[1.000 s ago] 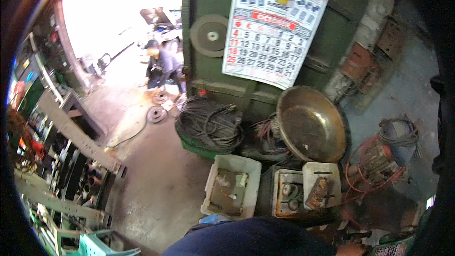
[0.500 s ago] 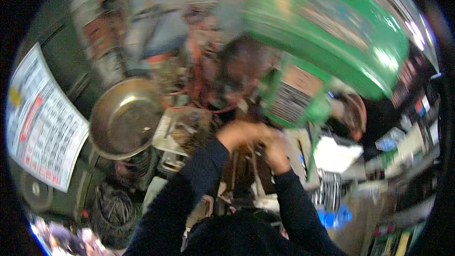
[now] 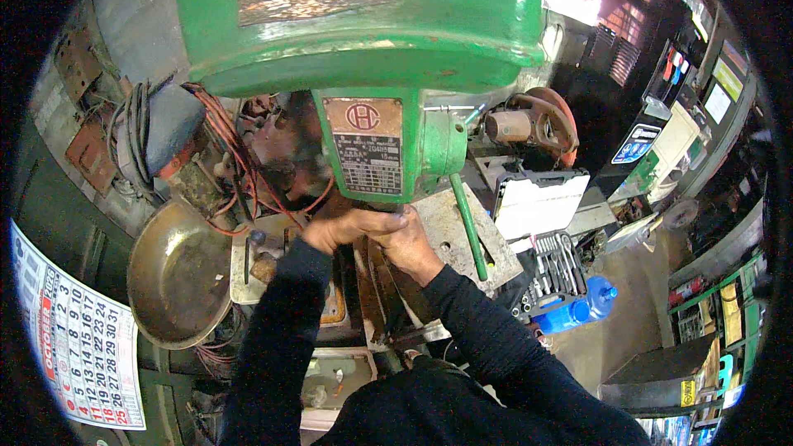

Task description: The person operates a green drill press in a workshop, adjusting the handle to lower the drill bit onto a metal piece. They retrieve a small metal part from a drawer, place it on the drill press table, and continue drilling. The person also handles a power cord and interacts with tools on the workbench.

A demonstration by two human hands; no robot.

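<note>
Directly under the head of a green drill press (image 3: 363, 66), my two hands meet at its spindle area. My left hand (image 3: 337, 230) comes in from the left, its fingers closed and reaching across toward the right one. The right hand (image 3: 410, 249) is curled shut, thumb up, against the left fingers. Whatever they grip is hidden by the fingers and the machine's head. A metal nameplate (image 3: 363, 149) faces me just above the hands. To their right, the press's green feed lever (image 3: 468, 231) slants downward past a pale metal plate (image 3: 442, 227).
On the left stand a large round metal pan (image 3: 178, 272) and a hanging calendar (image 3: 78, 339). Orange cables (image 3: 223, 136) lie behind. To the right are an open socket set (image 3: 549, 268), blue water bottles (image 3: 578, 310) and a cut-off saw (image 3: 537, 125).
The view has swung and steadied, so the drill press head now sits more central and upright above my hands. Both hands remain together beneath it, with the grip sharper now.
</note>
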